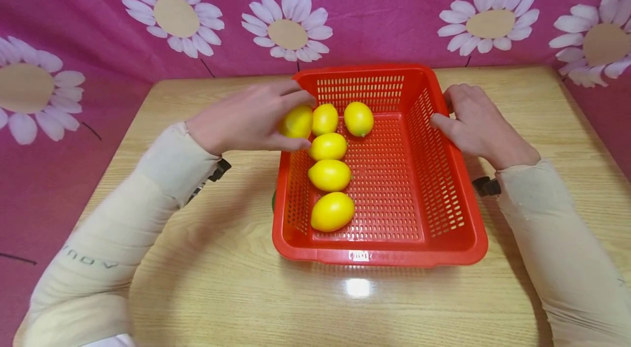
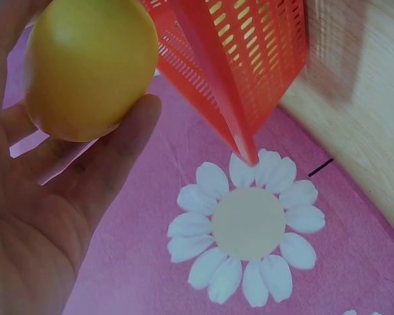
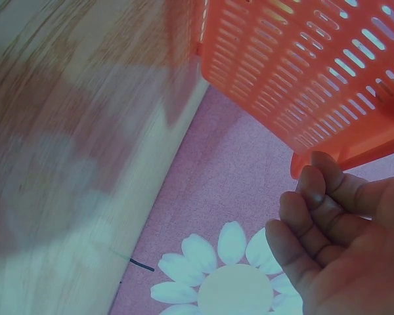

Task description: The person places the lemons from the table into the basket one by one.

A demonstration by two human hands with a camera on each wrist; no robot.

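Note:
A yellow lemon (image 2: 92, 69) is held between the thumb and fingers of my left hand (image 1: 256, 117), above the left rim of the red plastic basket (image 1: 379, 256). In the left wrist view the fingers bend round the lemon's underside. My right hand (image 1: 480, 125) grips the basket's right rim near the far corner, its thumb over the rim. From the right wrist view, curled fingers (image 3: 295, 236) show at the outer side of that rim. Inside, several lemons (image 1: 332, 212) lie in a row along the left wall, and one lemon (image 1: 359, 119) sits right of the row's far end.
The basket stands on a light wooden table (image 1: 222, 276). A pink cloth with white flowers (image 1: 287, 34) hangs behind and at both sides. Just outside the basket's left wall, a sliver of something green (image 1: 274, 202) shows, mostly hidden.

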